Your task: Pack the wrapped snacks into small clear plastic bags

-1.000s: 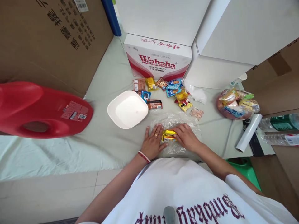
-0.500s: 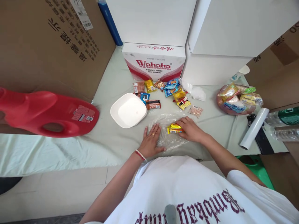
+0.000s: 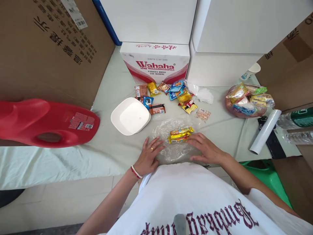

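A small stack of yellow-wrapped snack bars [image 3: 180,134] lies on a clear plastic sheet or bag [image 3: 174,154], spread flat on the cloth. My left hand [image 3: 147,158], wearing a ring and a bead bracelet, rests at the sheet's left edge with its fingers apart, holding nothing. On the other side, my right hand [image 3: 207,149] is open, its fingertips close to the right end of the bars; whether they touch is hard to see. Beyond the left hand stands a white square bowl [image 3: 129,117].
Several small wrapped snacks [image 3: 176,90] lie before the Wahaha box [image 3: 156,67]. A bowl of packaged snacks [image 3: 228,107], a white roll [image 3: 265,132] and plastic bottles [image 3: 302,120] are on the right. A large red jug [image 3: 70,129] stands left, beside a cardboard box [image 3: 22,58].
My right hand has let go of the yellow snack bars and moved back a little to the right. My left hand has drawn leftward off the middle of the plastic. The view has shifted slightly.
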`<state>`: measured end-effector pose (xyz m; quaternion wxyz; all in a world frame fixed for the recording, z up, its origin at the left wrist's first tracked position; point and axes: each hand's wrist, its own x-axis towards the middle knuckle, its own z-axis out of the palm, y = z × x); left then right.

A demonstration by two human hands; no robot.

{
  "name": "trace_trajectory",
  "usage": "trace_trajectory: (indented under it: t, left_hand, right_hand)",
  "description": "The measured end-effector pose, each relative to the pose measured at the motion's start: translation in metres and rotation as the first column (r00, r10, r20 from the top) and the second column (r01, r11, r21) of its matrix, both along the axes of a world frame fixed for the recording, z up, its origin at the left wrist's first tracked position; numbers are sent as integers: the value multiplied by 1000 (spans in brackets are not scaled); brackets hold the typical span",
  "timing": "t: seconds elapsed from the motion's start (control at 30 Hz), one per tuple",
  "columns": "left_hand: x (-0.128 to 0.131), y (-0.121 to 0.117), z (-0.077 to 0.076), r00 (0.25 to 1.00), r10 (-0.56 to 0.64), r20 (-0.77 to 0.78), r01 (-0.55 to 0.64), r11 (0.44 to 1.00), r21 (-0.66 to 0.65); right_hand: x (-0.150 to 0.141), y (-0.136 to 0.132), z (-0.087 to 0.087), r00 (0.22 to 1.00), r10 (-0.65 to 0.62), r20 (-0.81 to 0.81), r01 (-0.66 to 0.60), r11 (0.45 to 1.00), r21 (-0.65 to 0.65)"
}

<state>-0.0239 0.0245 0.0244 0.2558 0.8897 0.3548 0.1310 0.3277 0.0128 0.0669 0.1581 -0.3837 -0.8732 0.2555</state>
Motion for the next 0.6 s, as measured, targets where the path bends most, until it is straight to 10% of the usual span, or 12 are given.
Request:
trace_trajectory:
  t: [0.33, 0.47, 0.6]
  left_hand:
    - [-5, 36, 2, 941, 205, 270, -130, 954, -272]
    - [3, 49, -1, 840, 444, 313, -291, 854, -430]
    - [16, 54, -9, 742, 636, 213, -560, 762, -325]
  right_hand:
    - [23, 5, -4, 940, -250, -234, 184, 945, -269]
    - [30, 39, -6, 863, -473, -178, 328, 792, -516]
    - [32, 61, -24, 788, -612, 61, 547, 651, -526]
